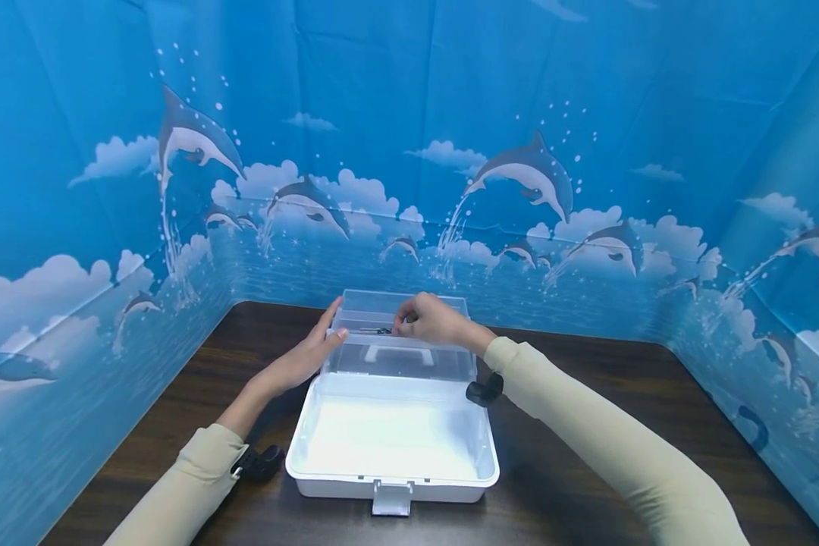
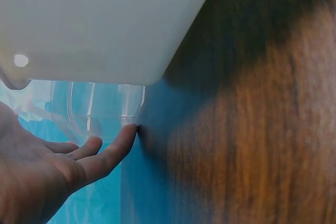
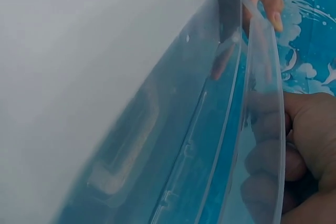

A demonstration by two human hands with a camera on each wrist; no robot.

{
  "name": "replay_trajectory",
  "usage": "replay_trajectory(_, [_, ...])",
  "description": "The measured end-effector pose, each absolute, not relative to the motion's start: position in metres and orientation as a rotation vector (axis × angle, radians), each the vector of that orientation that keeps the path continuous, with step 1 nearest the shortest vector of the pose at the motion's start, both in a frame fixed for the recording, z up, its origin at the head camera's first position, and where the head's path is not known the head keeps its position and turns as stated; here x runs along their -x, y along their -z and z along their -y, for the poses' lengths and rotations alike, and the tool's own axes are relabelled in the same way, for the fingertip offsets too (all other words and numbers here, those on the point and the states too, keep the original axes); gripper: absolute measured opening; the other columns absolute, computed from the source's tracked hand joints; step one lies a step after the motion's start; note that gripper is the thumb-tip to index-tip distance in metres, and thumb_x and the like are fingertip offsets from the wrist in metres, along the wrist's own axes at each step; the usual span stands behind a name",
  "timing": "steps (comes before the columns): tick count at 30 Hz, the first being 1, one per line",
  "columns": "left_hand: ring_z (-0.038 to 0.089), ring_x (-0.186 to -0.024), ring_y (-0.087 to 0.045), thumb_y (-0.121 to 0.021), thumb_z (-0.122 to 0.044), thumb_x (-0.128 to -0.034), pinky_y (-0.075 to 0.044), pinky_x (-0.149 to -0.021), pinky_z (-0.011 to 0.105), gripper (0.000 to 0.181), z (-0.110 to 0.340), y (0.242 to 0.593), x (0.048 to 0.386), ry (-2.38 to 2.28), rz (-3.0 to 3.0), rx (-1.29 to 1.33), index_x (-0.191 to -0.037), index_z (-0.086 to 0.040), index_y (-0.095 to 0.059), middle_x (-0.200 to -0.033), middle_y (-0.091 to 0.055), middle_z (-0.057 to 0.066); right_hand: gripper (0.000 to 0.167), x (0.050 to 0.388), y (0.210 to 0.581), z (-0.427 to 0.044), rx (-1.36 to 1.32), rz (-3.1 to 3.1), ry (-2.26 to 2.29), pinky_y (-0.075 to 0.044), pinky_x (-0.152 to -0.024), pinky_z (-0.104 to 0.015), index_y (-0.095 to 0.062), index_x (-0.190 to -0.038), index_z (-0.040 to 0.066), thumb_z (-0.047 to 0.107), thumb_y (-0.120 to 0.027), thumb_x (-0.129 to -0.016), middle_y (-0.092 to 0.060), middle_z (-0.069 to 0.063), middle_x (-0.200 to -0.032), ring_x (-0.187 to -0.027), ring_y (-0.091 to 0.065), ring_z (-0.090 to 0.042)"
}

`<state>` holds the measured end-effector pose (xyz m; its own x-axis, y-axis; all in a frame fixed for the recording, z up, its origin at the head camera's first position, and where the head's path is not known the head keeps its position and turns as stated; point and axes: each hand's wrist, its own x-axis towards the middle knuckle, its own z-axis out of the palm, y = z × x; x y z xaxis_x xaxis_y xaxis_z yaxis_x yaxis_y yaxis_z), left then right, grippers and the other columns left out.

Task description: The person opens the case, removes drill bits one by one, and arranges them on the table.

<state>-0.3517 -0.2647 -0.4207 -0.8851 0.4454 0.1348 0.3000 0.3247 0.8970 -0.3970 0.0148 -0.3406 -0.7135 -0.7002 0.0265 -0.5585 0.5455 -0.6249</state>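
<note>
A white storage box (image 1: 396, 425) stands open, its clear lid (image 1: 403, 356) swung to the back. Along the lid runs a clear tray (image 1: 362, 341), where a thin metal tool (image 1: 375, 331) with a dark end lies; its kind is too small to tell. My right hand (image 1: 431, 318) reaches into the tray with curled fingers and seems to pinch the tool's dark end. Through the clear wall in the right wrist view, the bent fingers (image 3: 268, 161) show. My left hand (image 1: 307, 356) rests against the tray's left end, its fingers nearly straight and the thumb on the front edge.
The box sits on a dark wooden table (image 1: 573, 455), its front latch (image 1: 392, 498) hanging down. A blue curtain (image 1: 382, 98) printed with dolphins hangs behind and at both sides. Each wrist wears a black band device (image 1: 262, 462).
</note>
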Motion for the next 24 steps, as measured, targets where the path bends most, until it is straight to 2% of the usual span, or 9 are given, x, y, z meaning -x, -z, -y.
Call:
replay_trajectory(11, [0.042, -0.151, 0.009, -0.035, -0.047, -0.1104, -0.007, -0.108, 0.077, 0.072, 0.267, 0.423, 0.354, -1.608, -2.432, -0.714, -0.162, -0.037, 0.014, -0.167, 0.020, 0.004, 0.015, 0.397, 0.333, -0.028, 1.058, -2.611, 0.944, -0.033, -0.054, -0.030, -0.076, -0.099, 0.013, 0.018, -0.063, -0.104, -0.063, -0.003, -0.066, -0.052, -0.037, -0.014])
replay_trajectory(18, [0.042, -0.151, 0.012, -0.036, -0.046, -0.1105, -0.006, -0.107, 0.078, 0.073, 0.267, 0.424, 0.354, -1.615, -2.436, -0.721, -0.162, -0.034, 0.014, -0.167, 0.020, 0.006, 0.018, 0.397, 0.330, -0.047, 1.080, -2.681, 0.966, -0.032, -0.054, -0.032, -0.075, -0.105, 0.008, 0.023, -0.065, -0.103, -0.044, -0.001, -0.056, -0.050, -0.033, -0.015])
replay_trajectory(24, [0.041, -0.151, 0.011, -0.034, -0.047, -0.1104, -0.007, -0.108, 0.077, 0.072, 0.267, 0.423, 0.353, -1.601, -2.436, -0.726, -0.162, -0.033, 0.015, -0.167, 0.020, 0.004, 0.015, 0.398, 0.325, -0.076, 1.080, -2.729, 1.000, -0.034, -0.055, -0.034, -0.075, -0.106, 0.011, 0.021, -0.064, -0.104, -0.048, -0.003, -0.060, -0.050, -0.034, -0.016])
